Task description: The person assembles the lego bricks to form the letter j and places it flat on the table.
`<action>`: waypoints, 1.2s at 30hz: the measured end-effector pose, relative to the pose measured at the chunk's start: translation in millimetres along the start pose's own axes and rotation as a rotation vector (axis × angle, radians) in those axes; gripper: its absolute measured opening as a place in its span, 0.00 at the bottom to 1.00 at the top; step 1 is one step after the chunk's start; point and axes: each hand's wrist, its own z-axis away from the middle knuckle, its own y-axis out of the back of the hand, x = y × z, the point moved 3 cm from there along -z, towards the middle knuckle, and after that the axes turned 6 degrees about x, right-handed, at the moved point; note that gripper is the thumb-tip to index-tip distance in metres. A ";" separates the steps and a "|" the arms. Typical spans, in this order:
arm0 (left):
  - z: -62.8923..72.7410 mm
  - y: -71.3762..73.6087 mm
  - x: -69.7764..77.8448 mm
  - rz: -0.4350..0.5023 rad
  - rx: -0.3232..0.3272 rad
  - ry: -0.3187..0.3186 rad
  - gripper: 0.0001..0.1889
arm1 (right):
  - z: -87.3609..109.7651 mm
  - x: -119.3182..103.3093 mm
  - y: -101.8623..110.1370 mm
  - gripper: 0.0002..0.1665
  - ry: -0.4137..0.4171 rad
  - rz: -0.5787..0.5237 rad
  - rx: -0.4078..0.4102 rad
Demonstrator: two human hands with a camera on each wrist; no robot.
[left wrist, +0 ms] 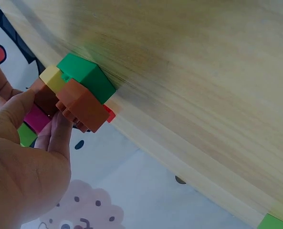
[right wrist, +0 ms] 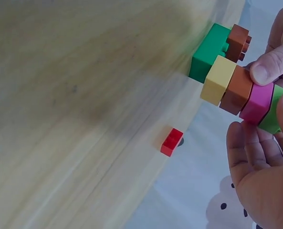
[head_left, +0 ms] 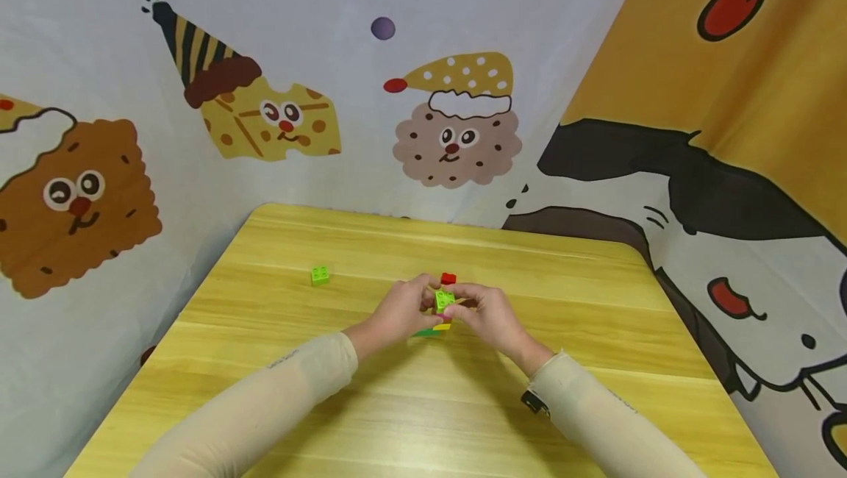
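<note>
Both hands meet around a stack of toy building bricks over the table. A dark green brick (right wrist: 210,52) forms its base, bearing a brown brick (left wrist: 89,105) on one side. Beside that rises a column of a yellow brick (right wrist: 217,81), another brown brick (right wrist: 236,90), a magenta brick (right wrist: 256,104) and a light green brick (head_left: 444,300) on top. My left hand (head_left: 397,310) grips the column around its brown and magenta bricks. With thumb and fingers, my right hand (head_left: 491,318) pinches the light green top brick.
A small red brick (head_left: 448,279) lies on the table just beyond the hands. Another light green brick (head_left: 320,276) sits farther left. The wooden table (head_left: 562,404) ends at a printed cloth (head_left: 357,169) hanging behind it.
</note>
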 end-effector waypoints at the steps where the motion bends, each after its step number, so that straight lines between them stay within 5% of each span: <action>1: 0.0 0.1 0.2 0.000 0.002 -0.004 0.30 | 0.0 -0.8 0.2 0.19 0.008 0.009 0.000; 15: -1.4 1.2 1.5 -0.035 0.006 -0.019 0.31 | -0.2 -5.9 1.4 0.21 0.116 0.142 -0.016; 23: 0.7 0.9 -0.2 -0.028 -0.050 0.018 0.41 | 6.5 12.9 1.3 0.35 -0.083 -0.049 -0.092; 26: 3.2 4.3 -2.7 0.010 -0.077 0.050 0.44 | 8.8 18.7 2.3 0.32 -0.131 -0.093 -0.087; 31: 9.8 25.0 -23.1 -0.077 -0.054 0.064 0.36 | 11.0 23.2 3.0 0.29 -0.157 -0.139 -0.085; 36: 18.2 62.0 -68.5 -0.256 0.067 0.061 0.25 | 14.4 29.6 3.6 0.31 -0.205 -0.134 -0.090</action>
